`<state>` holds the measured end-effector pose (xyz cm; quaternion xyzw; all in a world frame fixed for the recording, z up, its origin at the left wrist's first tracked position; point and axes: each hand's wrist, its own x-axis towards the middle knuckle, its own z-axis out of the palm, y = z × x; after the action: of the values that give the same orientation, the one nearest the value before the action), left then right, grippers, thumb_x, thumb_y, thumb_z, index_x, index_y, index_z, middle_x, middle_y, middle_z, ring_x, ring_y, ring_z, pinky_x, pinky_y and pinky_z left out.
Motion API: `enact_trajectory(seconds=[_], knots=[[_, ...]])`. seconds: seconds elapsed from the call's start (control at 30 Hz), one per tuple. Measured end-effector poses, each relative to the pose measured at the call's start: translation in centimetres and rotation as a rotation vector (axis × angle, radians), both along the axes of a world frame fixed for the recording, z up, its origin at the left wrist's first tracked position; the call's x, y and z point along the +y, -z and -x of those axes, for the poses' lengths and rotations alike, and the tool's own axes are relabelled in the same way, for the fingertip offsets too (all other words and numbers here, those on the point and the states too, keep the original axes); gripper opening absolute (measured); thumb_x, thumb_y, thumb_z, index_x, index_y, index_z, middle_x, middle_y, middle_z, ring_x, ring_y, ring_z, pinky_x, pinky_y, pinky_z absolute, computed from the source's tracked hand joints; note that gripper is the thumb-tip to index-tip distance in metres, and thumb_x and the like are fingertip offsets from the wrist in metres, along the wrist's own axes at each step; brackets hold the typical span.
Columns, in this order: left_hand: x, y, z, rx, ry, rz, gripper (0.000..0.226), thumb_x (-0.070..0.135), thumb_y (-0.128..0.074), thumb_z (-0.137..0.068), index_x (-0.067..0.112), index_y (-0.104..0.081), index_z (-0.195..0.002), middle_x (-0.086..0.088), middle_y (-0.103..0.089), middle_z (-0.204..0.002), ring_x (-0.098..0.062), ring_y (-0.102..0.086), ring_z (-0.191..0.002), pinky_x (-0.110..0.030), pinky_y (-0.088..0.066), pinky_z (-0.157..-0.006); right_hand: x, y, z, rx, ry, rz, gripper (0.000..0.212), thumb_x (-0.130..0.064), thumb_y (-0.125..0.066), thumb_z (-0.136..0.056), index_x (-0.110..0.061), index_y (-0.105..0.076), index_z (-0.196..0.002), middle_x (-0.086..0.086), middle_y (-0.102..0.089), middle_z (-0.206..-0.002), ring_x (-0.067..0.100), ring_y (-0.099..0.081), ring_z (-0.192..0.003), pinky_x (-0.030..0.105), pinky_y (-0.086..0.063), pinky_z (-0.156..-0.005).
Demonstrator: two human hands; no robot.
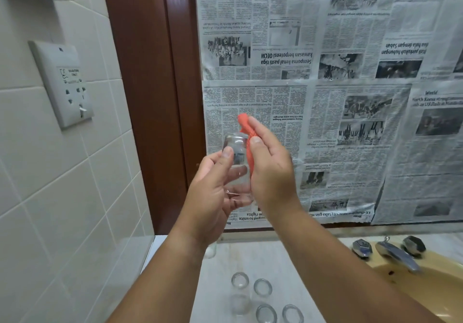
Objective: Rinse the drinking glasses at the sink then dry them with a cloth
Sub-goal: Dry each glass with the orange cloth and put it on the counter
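The drinking glass (236, 162) is held up in the air in front of the person, well above the counter, standing roughly on end, clear and wet-looking. The left hand (213, 192) grips it from the left: the thumb lies across the near side and the fingers curl round the far side. The right hand (270, 170) holds an orange cloth (246, 127) pinched between thumb and fingers and presses it against the right side of the glass. One end of the cloth sticks up past the fingertips, above the top of the glass. Both hands are closed on what they hold, and the cloth sits between the right palm and the glass.

Below, on the pale counter (288, 260), a group of four glasses (262, 287) stands near the bottom edge of the view, mouths up, two farther and two nearer, close together but apart. Another clear item shows only partly behind the left wrist; I cannot tell what it is.

To the right, a yellowish sink (441, 287) is set into the counter, with a chrome tap (398, 256) and a knob on either side of it at its far rim.

Behind the hands, sheets of newspaper (325, 72) cover the far wall surface, edged on the left by a dark wooden frame (150, 97). Farther left, a white socket plate (62, 82) is mounted on the tiled wall (50, 197).
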<state>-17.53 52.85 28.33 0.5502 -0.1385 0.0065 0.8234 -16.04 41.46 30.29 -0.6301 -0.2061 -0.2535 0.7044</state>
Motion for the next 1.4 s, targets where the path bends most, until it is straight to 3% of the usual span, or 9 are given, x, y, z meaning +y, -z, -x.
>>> enact_trajectory(seconds=[0.13,0.27,0.47,0.57,0.7,0.8,0.97,1.2,1.4], knots=[[0.0,0.0,-0.3,0.001,0.001,-0.063,0.075,0.078,-0.030,-0.099,0.022,-0.069,-0.130,-0.005,-0.076,-0.098,-0.022,-0.069,-0.077,-0.037,-0.050,-0.070,0.0,-0.4,-1.5,-0.249,0.253,0.502,0.038,-0.018,-0.051,-0.097,-0.021,-0.078,-0.122,-0.011,-0.071,-0.132,0.001,-0.054,-0.133,0.038,-0.033,-0.123],[0.6,0.3,-1.3,0.086,0.006,0.119,0.108,0.092,-0.009,-0.090,0.017,-0.064,-0.144,-0.017,-0.071,-0.136,-0.030,-0.068,-0.129,-0.047,-0.051,-0.104,1.0,1.1,-0.6,-0.317,0.182,0.692,0.032,-0.021,-0.055,-0.094,-0.025,-0.082,-0.110,-0.014,-0.074,-0.125,0.002,-0.056,-0.129,0.041,0.002,-0.130],[1.6,1.2,-1.7,0.103,0.144,0.238,0.124,0.098,-0.019,-0.083,-0.002,-0.063,-0.141,-0.027,-0.065,-0.141,-0.037,-0.062,-0.135,-0.046,-0.044,-0.117,0.5,5.0,0.8,-0.534,0.204,0.672,0.033,-0.017,-0.061,-0.099,-0.020,-0.074,-0.129,-0.007,-0.065,-0.144,0.014,-0.048,-0.146,0.056,-0.017,-0.129],[1.3,1.3,-1.5,-0.002,-0.009,-0.016,0.086,0.081,-0.023,-0.098,0.020,-0.071,-0.136,-0.014,-0.077,-0.121,-0.029,-0.073,-0.111,-0.041,-0.054,-0.087,0.0,2.8,-0.7,-0.442,0.261,0.623,0.034,-0.019,-0.055,-0.100,-0.020,-0.074,-0.129,-0.010,-0.067,-0.139,0.011,-0.051,-0.142,0.051,-0.014,-0.130],[1.6,1.2,-1.0,0.000,-0.008,-0.052,0.053,0.055,-0.070,-0.095,0.017,-0.070,-0.132,-0.025,-0.071,-0.113,-0.035,-0.059,-0.085,-0.038,-0.048,-0.066,-1.2,-1.4,-2.3,-0.032,0.056,0.313,0.024,-0.015,-0.055,-0.102,-0.015,-0.076,-0.112,-0.003,-0.079,-0.105,0.015,-0.074,-0.104,0.043,-0.056,-0.097],[1.9,1.1,-0.9,0.039,0.022,-0.016,0.055,0.038,-0.080,-0.090,0.012,-0.063,-0.136,-0.012,-0.074,-0.114,-0.033,-0.064,-0.084,-0.035,-0.045,-0.064,-1.5,-2.2,-3.0,0.272,-0.215,-0.031,0.031,-0.019,-0.050,-0.102,-0.007,-0.079,-0.100,0.015,-0.079,-0.097,0.031,-0.075,-0.093,0.048,-0.058,-0.089],[0.6,2.1,-1.6,0.113,-0.112,0.028,0.066,0.050,-0.081,-0.085,0.017,-0.051,-0.135,-0.002,-0.073,-0.110,-0.025,-0.066,-0.099,-0.039,-0.050,-0.076,0.4,0.0,-2.2,0.508,-0.352,-0.285,0.058,-0.038,-0.041,-0.108,-0.016,-0.078,-0.069,0.007,-0.073,-0.075,0.021,-0.069,-0.070,0.037,-0.053,-0.071],[1.5,1.5,-2.4,0.079,-0.190,0.011,0.060,0.054,-0.075,-0.089,0.024,-0.066,-0.139,-0.015,-0.075,-0.126,-0.036,-0.073,-0.116,-0.058,-0.055,-0.105,2.0,3.3,-1.1,0.609,-0.230,-0.099,0.044,-0.044,-0.046,-0.107,-0.010,-0.073,-0.110,0.010,-0.078,-0.095,0.024,-0.075,-0.084,0.039,-0.060,-0.072],[3.0,2.3,-3.4,0.198,-0.118,-0.010,0.040,0.048,-0.071,-0.094,0.011,-0.081,-0.106,-0.016,-0.072,-0.099,-0.028,-0.070,-0.085,-0.045,-0.055,-0.083,0.9,4.6,-0.5,0.651,-0.277,0.051,0.036,-0.036,-0.044,-0.112,-0.015,-0.073,-0.116,0.013,-0.079,-0.101,0.026,-0.077,-0.084,0.045,-0.064,-0.078]])
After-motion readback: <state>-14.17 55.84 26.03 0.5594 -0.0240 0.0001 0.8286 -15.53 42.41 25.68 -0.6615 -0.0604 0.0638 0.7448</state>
